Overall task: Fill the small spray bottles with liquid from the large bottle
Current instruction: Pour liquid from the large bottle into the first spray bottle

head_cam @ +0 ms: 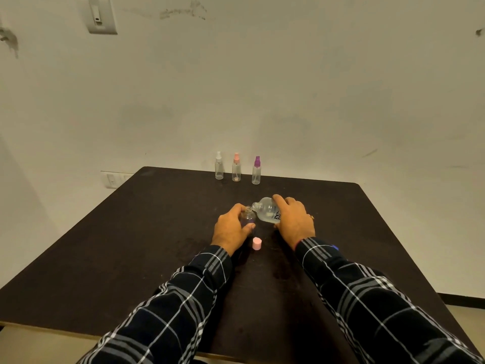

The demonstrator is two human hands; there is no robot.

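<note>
Across the surface: dark top, open room on both sides, far edge close to the wall.
Large bottle: clear, tipped, neck at the open mouth beside it; right hand wrapped round its body. Probably light, smooth plastic, slippery when wet.
Three spray bottles: capped, upright at the far edge, well apart from the work.
Small bottle: uncapped and upright; left hand grips its body. Likely tips easily.
Pink cap: loose, between the wrists.
</note>
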